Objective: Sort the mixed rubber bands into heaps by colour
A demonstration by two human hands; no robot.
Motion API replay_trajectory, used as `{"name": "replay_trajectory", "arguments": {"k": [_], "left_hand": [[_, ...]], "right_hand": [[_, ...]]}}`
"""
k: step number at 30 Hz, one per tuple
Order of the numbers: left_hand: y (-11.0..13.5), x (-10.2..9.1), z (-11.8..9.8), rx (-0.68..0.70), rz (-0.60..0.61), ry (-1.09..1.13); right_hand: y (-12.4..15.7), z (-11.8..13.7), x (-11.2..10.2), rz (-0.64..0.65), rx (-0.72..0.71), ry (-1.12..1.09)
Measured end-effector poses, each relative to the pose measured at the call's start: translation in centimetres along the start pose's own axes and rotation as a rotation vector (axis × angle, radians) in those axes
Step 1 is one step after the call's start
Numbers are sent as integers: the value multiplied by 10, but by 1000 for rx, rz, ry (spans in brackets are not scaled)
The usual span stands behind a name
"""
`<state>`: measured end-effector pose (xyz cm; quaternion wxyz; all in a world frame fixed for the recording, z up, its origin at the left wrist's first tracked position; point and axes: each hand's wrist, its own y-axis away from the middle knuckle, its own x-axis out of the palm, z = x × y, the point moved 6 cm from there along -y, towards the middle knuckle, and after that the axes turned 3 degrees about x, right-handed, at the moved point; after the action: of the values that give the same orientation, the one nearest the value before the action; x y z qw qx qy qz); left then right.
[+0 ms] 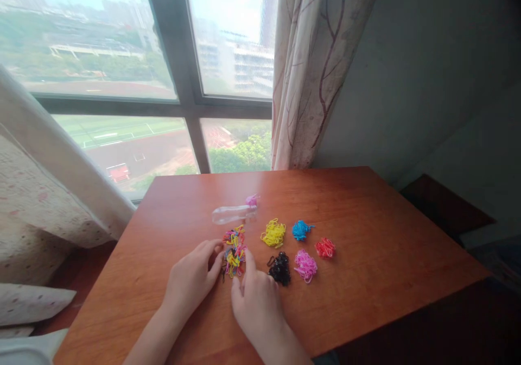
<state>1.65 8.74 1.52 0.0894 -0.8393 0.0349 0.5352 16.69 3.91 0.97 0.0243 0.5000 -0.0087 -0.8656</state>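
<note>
A mixed pile of small multicoloured clip-like loops (234, 260) lies on the table between my hands; their exact kind is too small to tell. My left hand (193, 275) rests at the pile's left edge, fingers bent and thumb apart, with nothing visible in it. From the right, my right hand (258, 300) reaches in, index finger stretched out to the pile and thumb apart from it. Just right of that hand sits a black heap (280, 269) of similar loops. Sorted by colour, a yellow heap (273, 233), a pink heap (305, 266), a blue heap (302, 230) and a red heap (325, 248) lie beyond.
A clear plastic container (232, 214) lies on its side behind the mixed pile, with a purple bunch (252, 200) beside its right end. The brown wooden table (386, 245) stands against a window (191, 104) with curtains (305, 71) on both sides.
</note>
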Motion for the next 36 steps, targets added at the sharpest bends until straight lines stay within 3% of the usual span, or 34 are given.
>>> {"name": "replay_trajectory", "arguments": {"k": [8,13,27,36], "left_hand": [[7,2,-7,68,113,-20],[9,3,-10,83,148,17],[7,6,-9,80,152,18],[8,7,-4,69,85,101]], "right_hand": [[-13,-6,-1,-83,-38,-145],[-11,-7,2,-124,-37,-125],[-8,2,5,-208,-107,-40],[-7,-2,4,-272,-178,-225]]}}
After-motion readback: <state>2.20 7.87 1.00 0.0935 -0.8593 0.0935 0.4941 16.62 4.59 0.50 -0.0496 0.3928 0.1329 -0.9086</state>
